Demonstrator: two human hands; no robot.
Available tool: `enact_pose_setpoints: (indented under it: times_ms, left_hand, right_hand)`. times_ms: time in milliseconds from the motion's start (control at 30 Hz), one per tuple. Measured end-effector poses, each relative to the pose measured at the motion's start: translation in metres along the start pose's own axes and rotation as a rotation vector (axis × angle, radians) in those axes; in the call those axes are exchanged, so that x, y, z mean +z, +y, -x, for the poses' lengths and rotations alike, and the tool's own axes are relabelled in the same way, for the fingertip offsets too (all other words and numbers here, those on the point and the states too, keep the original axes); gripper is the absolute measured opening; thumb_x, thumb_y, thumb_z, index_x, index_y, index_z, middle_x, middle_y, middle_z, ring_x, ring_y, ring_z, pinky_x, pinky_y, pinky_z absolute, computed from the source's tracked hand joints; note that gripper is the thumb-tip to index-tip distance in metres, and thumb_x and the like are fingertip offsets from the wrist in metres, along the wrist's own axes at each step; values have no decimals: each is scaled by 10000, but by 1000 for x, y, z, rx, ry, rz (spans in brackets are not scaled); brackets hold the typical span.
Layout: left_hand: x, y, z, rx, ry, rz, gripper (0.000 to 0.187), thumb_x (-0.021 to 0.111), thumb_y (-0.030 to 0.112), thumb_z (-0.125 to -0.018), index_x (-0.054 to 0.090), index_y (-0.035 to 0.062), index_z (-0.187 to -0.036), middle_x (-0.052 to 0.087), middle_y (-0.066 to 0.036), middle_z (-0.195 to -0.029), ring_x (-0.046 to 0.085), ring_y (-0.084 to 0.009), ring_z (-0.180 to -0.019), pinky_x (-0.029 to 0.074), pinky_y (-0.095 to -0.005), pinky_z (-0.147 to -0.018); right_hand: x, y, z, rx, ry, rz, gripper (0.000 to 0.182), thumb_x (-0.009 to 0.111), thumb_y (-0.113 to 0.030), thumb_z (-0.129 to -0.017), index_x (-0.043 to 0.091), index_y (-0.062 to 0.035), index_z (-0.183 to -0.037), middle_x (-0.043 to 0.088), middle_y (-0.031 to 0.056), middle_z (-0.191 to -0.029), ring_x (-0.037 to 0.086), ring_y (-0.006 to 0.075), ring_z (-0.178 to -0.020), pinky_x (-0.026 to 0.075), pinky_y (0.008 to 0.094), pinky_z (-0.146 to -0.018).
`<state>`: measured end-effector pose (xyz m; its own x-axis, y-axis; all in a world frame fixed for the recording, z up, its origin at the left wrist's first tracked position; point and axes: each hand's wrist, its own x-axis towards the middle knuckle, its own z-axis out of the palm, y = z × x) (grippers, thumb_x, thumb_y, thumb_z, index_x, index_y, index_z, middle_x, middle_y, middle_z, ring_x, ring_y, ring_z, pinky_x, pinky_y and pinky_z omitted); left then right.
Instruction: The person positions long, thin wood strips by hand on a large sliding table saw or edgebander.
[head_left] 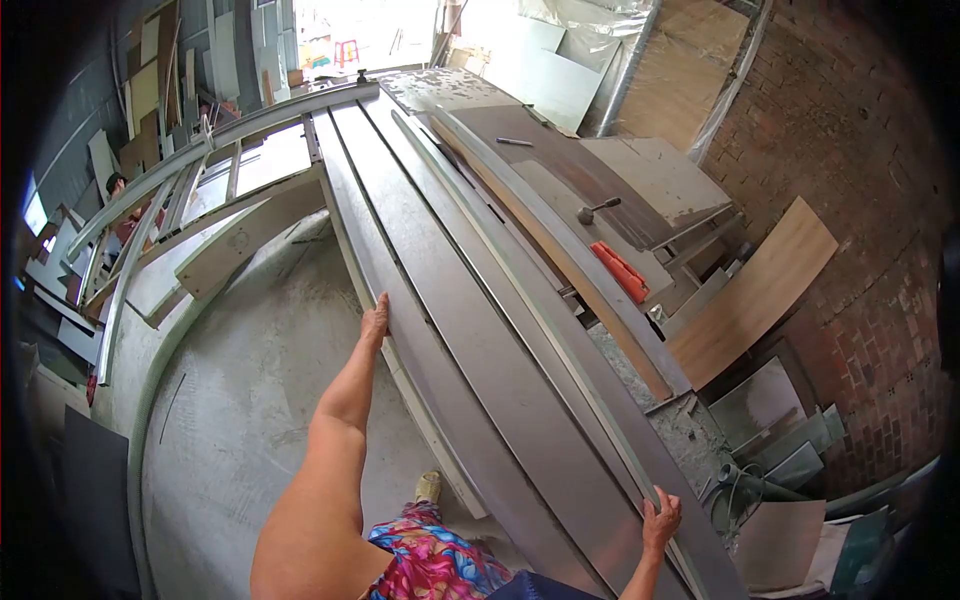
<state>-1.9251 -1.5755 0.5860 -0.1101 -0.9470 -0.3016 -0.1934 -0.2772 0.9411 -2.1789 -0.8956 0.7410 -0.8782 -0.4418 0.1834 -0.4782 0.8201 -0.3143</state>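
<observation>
A long grey metal saw table (440, 270) with dark lengthwise slots runs from the back to the lower right. My left hand (375, 318) rests at its left edge, the thumb up on the surface and the other fingers hidden beyond the edge. A long, thin pale strip (560, 340) lies lengthwise on the table. Near its close end, my right hand (660, 516) is curled over the strip, fingers bent against it.
A raised metal rail with a wooden side (590, 270) stands right of the strip. Beyond it a worktop (620, 215) carries a red object (619, 271). Boards (755, 290) lean by the brick wall. A metal frame (235, 175) extends left; a person (117, 186) is far left.
</observation>
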Motion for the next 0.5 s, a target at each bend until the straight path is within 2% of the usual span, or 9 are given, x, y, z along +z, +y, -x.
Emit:
enact_pose_setpoints:
  times_ms: [200,300,500]
  left_hand:
    - [3,11,51,-12,-6,-30,862,470,736,-753,622,-92,-940,644,-169,-827,642,-258,-688,512,-373,-598]
    - [6,-8,51,-16,-2,-48,847,474,732,-755,629,-77,-951,646,-165,-832,646,-259,-692,517,-379,-602]
    - [10,-5,97,6,17,-76,835,480,723,-757,636,-74,-949,648,-166,-823,651,-265,-695,531,-378,-585]
  right_hand:
    - [-12,22,13,19,-14,31,348,706,-197,-747,644,-160,-1088,507,58,-903,513,257,-888,409,396,-789]
    - [-20,32,20,37,-25,22,348,710,-194,-744,646,-148,-1083,506,63,-894,514,259,-875,414,394,-774]
    - [-35,64,37,10,-23,11,353,719,-176,-734,647,-130,-1077,508,70,-875,509,262,-859,415,398,-760]
